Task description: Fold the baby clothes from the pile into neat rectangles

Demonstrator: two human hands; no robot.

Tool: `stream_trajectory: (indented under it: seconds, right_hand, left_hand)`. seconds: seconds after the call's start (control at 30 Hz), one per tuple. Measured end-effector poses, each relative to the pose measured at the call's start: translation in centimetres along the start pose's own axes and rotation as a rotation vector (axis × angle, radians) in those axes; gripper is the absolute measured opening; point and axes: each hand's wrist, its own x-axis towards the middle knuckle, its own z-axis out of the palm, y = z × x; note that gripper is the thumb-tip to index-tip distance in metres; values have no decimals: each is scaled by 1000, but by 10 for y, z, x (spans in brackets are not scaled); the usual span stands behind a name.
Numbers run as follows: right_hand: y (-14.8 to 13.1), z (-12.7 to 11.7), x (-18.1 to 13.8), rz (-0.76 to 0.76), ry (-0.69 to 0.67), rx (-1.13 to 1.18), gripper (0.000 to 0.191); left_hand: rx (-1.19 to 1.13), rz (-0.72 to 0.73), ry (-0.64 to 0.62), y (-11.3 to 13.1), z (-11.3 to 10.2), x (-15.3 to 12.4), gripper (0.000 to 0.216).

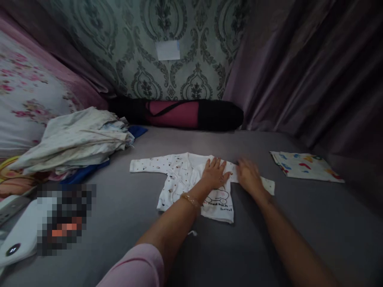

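Note:
A small white baby shirt [176,175] with tiny prints lies spread flat on the grey bed surface [119,223], one sleeve stretched to the left. My left hand [214,174] rests flat on the shirt's middle, fingers spread, a gold bracelet on the wrist. My right hand [249,175] lies on the shirt's right sleeve, slightly blurred, fingers extended and holding nothing.
A pile of unfolded light clothes [77,137] sits at the left. A folded white cloth with coloured prints [305,165] lies at the right. A pink and black rolled bolster [182,113] lies against the patterned wall. A white device [20,239] is near the left edge. Purple curtains hang at right.

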Motion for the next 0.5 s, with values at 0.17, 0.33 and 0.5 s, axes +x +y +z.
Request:
stream_trajectory:
  seconds: [0.17,0.33,0.5]
  right_hand:
    - [-32,29,-3,-91,-123,183,61]
    - [16,27,-35,37,-180,67,65]
    - [64,6,-67,257,-182,11,64]
  left_hand:
    - [42,5,-45,0,-2,-2,61]
    - [-53,-14,-48,0,-1,1,67]
    - [-376,-12,-274,-16,-40,8,69]
